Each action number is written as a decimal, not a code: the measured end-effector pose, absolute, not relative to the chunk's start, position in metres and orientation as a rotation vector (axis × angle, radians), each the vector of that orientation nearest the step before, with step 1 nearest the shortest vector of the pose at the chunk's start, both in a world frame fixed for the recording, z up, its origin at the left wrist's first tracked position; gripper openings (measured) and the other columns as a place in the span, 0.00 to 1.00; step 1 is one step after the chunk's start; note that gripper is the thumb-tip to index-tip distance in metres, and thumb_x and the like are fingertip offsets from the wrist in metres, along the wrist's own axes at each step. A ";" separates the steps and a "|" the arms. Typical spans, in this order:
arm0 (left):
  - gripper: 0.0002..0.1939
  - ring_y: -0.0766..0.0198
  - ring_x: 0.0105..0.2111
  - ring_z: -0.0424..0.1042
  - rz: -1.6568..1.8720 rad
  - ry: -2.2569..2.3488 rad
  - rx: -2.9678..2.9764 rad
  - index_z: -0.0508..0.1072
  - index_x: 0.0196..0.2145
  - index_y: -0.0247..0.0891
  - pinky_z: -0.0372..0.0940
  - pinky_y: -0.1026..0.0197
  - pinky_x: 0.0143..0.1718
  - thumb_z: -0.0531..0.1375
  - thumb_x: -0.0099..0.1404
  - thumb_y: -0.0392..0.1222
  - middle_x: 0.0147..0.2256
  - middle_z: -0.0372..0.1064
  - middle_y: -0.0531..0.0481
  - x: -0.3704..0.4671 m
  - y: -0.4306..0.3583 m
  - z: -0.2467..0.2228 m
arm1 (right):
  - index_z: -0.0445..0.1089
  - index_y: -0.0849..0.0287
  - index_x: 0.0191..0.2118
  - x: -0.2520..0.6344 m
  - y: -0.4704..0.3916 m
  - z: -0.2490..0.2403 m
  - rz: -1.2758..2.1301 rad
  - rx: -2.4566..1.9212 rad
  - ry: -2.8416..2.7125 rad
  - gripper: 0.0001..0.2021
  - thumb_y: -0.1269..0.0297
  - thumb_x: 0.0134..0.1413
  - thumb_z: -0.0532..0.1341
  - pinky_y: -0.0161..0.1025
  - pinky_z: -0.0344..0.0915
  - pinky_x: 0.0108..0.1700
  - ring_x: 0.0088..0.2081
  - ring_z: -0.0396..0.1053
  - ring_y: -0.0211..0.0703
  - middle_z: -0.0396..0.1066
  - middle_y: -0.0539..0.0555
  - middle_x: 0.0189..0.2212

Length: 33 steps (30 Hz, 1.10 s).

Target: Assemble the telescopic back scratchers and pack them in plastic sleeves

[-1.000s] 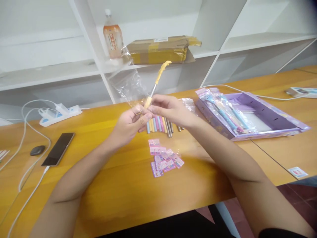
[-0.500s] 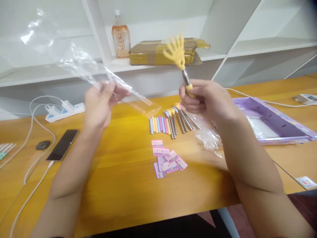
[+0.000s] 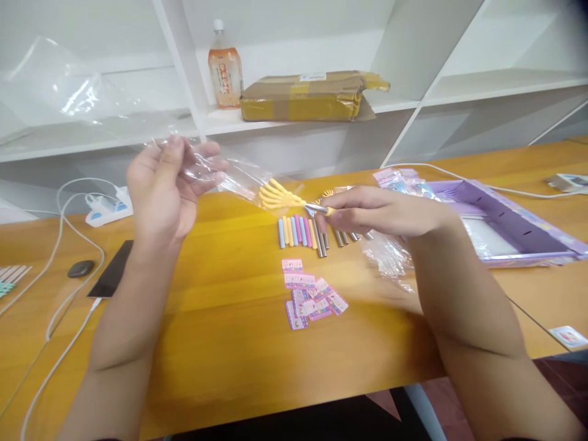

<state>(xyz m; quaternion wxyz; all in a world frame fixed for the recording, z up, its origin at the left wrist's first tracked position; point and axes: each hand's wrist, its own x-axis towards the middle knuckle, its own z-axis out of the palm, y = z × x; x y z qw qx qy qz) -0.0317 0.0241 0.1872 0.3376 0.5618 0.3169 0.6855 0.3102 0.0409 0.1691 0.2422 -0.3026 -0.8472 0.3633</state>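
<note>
My left hand [image 3: 168, 187] grips a long clear plastic bag [image 3: 78, 98], pinched near its opening, with its far end flaring up to the left. My right hand [image 3: 381, 211] is closed on the handle of a small yellow hand-shaped back scratcher [image 3: 280, 197] with a metal shaft. Its yellow fingers point left and lie at the bag's mouth; whether they are inside I cannot tell. Below are a row of coloured handle sleeves [image 3: 296, 231], metal back scratcher rods [image 3: 320, 236] partly hidden by my right hand, and a loose pile of pink cards [image 3: 312, 298].
Crumpled clear bags [image 3: 388, 257] lie by a purple box [image 3: 500, 226] on the right. A phone [image 3: 110, 269], an earbud case [image 3: 81, 269] and a power strip [image 3: 108, 211] with cables sit left. The shelf holds a bottle [image 3: 225, 70] and a taped carton [image 3: 298, 98].
The back scratcher has swung from upright to lying leftward, down to the bag's mouth. My left hand has shifted slightly left with the bag.
</note>
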 end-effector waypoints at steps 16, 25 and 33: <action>0.21 0.55 0.45 0.85 1.502 0.768 1.443 0.77 0.43 0.39 0.83 0.56 0.46 0.77 0.61 0.53 0.41 0.83 0.46 0.019 0.022 0.147 | 0.51 0.49 0.77 0.270 0.035 0.159 1.329 -0.739 -2.137 0.32 0.60 0.74 0.59 0.33 0.61 0.26 0.27 0.59 0.32 0.71 0.55 0.49; 0.13 0.57 0.46 0.85 1.723 0.779 1.350 0.81 0.38 0.43 0.83 0.61 0.43 0.75 0.64 0.52 0.43 0.84 0.47 -0.015 0.041 0.164 | 0.70 0.56 0.67 0.295 0.043 0.171 1.346 -0.639 -2.157 0.24 0.59 0.70 0.67 0.39 0.75 0.37 0.36 0.73 0.39 0.77 0.55 0.43; 0.12 0.54 0.48 0.85 1.770 0.782 1.302 0.81 0.37 0.46 0.84 0.59 0.43 0.74 0.65 0.53 0.43 0.85 0.49 -0.017 0.045 0.165 | 0.79 0.59 0.50 0.289 0.042 0.173 1.285 -0.665 -1.999 0.15 0.58 0.62 0.74 0.37 0.74 0.36 0.33 0.74 0.37 0.78 0.51 0.34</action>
